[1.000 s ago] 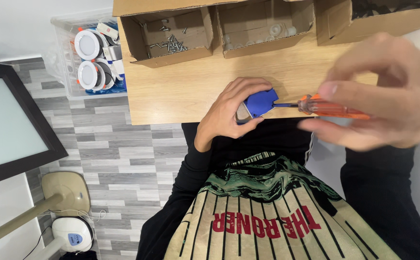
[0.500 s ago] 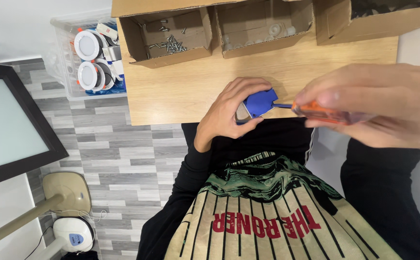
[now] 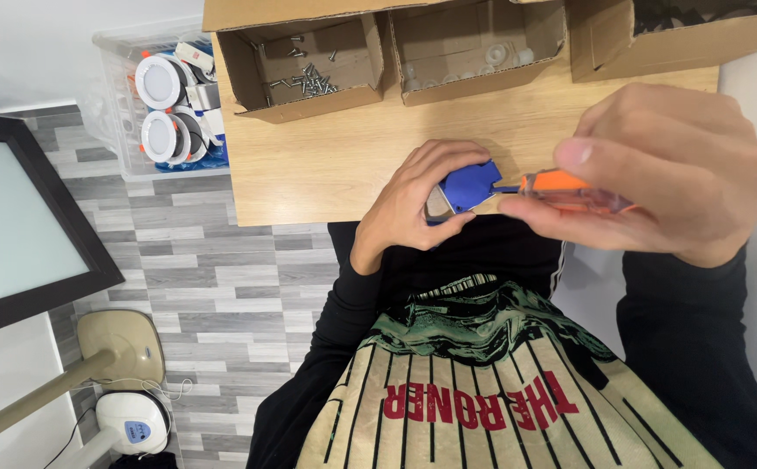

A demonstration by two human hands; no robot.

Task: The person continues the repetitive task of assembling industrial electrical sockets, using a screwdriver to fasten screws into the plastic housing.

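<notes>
My left hand (image 3: pixel 417 201) grips a small blue plastic part (image 3: pixel 467 188) at the near edge of the wooden table (image 3: pixel 335 156). My right hand (image 3: pixel 669 174) holds a screwdriver with an orange see-through handle (image 3: pixel 569 189). Its shaft points left and its tip meets the blue part. Both hands sit just above my lap, over a striped jersey.
Three open cardboard boxes line the table's far side: one with loose screws (image 3: pixel 309 82), one with clear round pieces (image 3: pixel 482 56), one with dark parts (image 3: pixel 682 22). A clear bin of round white lamps (image 3: pixel 165 104) stands on the floor at left, near a dark-framed panel (image 3: pixel 13 217).
My right hand has turned around the screwdriver handle, fingers shifting over it. The left hand and blue part stay in the same place.
</notes>
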